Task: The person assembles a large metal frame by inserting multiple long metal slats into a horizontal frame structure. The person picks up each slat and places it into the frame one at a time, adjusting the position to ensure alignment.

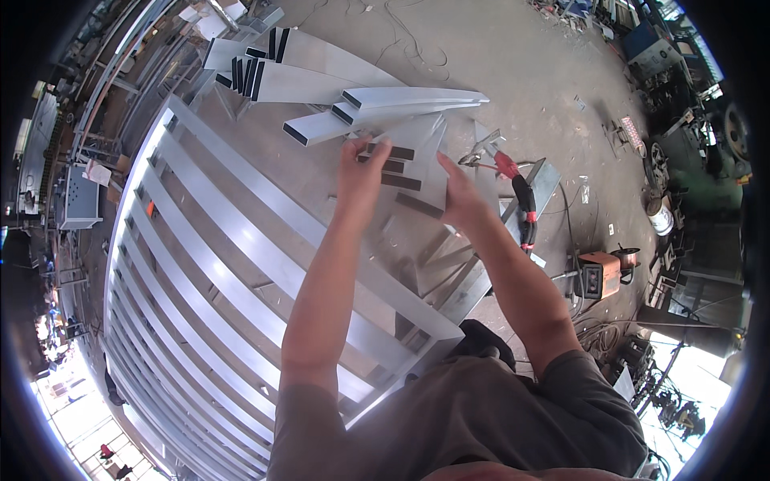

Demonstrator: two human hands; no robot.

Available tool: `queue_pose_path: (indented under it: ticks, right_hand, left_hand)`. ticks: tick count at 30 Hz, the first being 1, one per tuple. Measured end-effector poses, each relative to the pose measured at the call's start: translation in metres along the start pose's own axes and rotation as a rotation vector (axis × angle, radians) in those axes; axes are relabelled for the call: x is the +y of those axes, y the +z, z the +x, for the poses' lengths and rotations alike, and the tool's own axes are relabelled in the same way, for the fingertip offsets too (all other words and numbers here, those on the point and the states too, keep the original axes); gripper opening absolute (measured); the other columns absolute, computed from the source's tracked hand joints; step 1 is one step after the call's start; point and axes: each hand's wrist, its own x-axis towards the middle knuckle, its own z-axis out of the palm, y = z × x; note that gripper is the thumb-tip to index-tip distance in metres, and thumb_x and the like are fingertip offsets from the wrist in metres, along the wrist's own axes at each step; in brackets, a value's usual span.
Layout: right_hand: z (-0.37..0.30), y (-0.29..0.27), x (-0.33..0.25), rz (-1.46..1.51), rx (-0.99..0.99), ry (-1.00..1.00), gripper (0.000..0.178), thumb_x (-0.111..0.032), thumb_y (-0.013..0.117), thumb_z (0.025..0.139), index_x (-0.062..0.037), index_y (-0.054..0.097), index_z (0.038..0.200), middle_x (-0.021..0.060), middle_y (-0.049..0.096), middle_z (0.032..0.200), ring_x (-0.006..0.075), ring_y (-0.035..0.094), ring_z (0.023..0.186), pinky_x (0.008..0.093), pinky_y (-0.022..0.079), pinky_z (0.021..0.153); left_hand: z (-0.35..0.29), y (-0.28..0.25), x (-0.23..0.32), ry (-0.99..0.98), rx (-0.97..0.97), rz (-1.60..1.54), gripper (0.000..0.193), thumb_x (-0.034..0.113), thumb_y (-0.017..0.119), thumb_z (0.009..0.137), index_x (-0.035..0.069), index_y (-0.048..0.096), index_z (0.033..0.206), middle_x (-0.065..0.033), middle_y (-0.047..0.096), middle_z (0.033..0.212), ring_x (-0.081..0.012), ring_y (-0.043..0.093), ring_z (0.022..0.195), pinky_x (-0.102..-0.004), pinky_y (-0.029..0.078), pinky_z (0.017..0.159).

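Hands (362, 172) near metal tubes (401, 183) (slatted frame (249, 234) alongside)

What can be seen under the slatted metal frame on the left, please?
Through gaps in the slatted metal frame, grey floor shows. Whatever lies directly behind its slats is covered.

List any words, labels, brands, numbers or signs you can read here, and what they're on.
None can be read.
Orange machine: any marks are too small.
White bucket: too small and blurred.
Tubes: no lettering shows.
Frame: no lettering shows.
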Motion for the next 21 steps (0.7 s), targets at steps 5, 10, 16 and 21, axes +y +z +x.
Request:
queue_pose_path:
  ticks: [5, 10, 16, 21]
  right_hand:
    - [0.007, -0.008, -0.031, -0.058, 0.056, 0.02, 0.056, -0.045, 0.055, 0.107, -0.0049, 0.053, 0.145, 0.0146, 0.063, 0.14, 0.0331, 0.062, 0.128, 0.0523, 0.048, 0.111]
    - [0.009, 0.011, -0.03, -0.192, 0.181, -0.086, 0.055, -0.054, 0.063, 0.099, -0.0123, 0.061, 0.135, 0.0114, 0.069, 0.129, 0.03, 0.067, 0.116, 0.0483, 0.054, 0.102]
    - [-0.052, 0.027, -0.02, -0.18, 0.17, -0.223, 0.054, -0.051, 0.056, 0.102, -0.0109, 0.058, 0.137, 0.0108, 0.068, 0.128, 0.0317, 0.067, 0.117, 0.0529, 0.051, 0.104]
    - [-0.13, 0.058, 0.0, -0.044, -0.023, -0.214, 0.042, -0.042, 0.048, 0.108, -0.0108, 0.064, 0.132, 0.007, 0.07, 0.129, 0.0276, 0.068, 0.118, 0.0453, 0.056, 0.101]
  left_hand:
    - [0.023, 0.014, -0.004, -0.31, -0.168, -0.391, 0.043, 0.034, 0.073, 0.092, 0.014, 0.067, 0.13, -0.0045, 0.069, 0.116, -0.0206, 0.065, 0.097, -0.0379, 0.049, 0.081]
    - [0.012, 0.043, 0.016, -0.226, -0.307, -0.12, 0.04, 0.027, 0.07, 0.088, 0.002, 0.065, 0.118, -0.0093, 0.071, 0.1, -0.0218, 0.067, 0.084, -0.0362, 0.051, 0.074]
    - [-0.033, 0.045, 0.09, -0.185, -0.472, 0.006, 0.045, 0.032, 0.072, 0.091, 0.005, 0.065, 0.127, -0.0073, 0.069, 0.105, -0.0171, 0.068, 0.091, -0.0376, 0.054, 0.074]
    - [-0.104, 0.031, 0.169, -0.057, -0.423, 0.196, 0.041, 0.035, 0.072, 0.086, 0.004, 0.073, 0.113, -0.01, 0.068, 0.108, -0.022, 0.064, 0.097, -0.0427, 0.052, 0.08]
